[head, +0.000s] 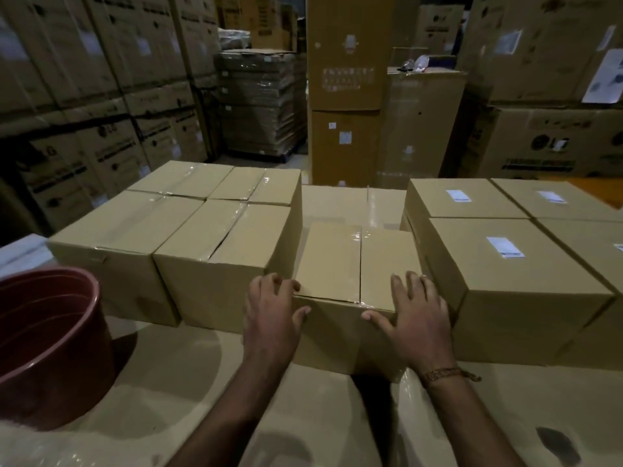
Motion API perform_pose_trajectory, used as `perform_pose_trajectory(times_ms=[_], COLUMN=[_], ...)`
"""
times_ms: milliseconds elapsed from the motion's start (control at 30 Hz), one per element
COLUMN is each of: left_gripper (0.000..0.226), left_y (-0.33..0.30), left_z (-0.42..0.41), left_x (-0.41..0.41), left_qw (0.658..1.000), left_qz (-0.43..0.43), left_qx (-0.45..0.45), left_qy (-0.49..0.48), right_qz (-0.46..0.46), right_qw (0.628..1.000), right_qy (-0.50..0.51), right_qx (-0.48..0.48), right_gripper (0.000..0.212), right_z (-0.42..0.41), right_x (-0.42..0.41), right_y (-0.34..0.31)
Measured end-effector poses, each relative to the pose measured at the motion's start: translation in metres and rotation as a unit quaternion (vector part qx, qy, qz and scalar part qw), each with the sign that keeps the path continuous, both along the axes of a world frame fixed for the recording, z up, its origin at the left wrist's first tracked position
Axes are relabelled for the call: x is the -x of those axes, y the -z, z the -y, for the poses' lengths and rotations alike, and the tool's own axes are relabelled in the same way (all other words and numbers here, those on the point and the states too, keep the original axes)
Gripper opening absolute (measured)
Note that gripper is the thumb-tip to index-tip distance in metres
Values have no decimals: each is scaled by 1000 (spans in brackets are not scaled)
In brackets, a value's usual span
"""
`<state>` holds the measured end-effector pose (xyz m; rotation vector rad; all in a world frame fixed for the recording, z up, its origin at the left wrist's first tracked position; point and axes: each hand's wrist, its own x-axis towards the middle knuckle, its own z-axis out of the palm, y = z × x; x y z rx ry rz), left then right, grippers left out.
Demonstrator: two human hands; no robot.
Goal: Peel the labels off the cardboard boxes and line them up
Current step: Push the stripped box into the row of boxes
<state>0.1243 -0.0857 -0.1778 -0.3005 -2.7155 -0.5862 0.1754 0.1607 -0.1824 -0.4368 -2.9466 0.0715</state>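
Both hands, left hand [273, 308] and right hand [416, 308], hold the middle box [357, 264], bare-topped. Left of it, four bare boxes [215, 237]; right, labels [504, 247] remain.

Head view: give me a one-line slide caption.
Both hands, left and right, grip the front corners of an unlabelled box between bare boxes and labelled ones.
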Motion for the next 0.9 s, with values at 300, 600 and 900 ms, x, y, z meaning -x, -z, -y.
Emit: perform_pose_trajectory(times_ms=[300,600,900], left_gripper=[49,74,74], left_y=[-49,-65,-48], left_z=[8,-4,-4], left_x=[118,259,327], left_qw=[998,990,979], left_qz=[-55,55,113], left_qx=[11,110,122], left_qy=[34,68,120], right_qz=[32,46,48], right_qw=[999,998,998], right_qy=[7,9,12], right_qx=[-26,-34,-31], right_gripper=[146,127,123], right_z=[-22,-28,-38], right_x=[107,205,271], right_y=[-7,-16,-13])
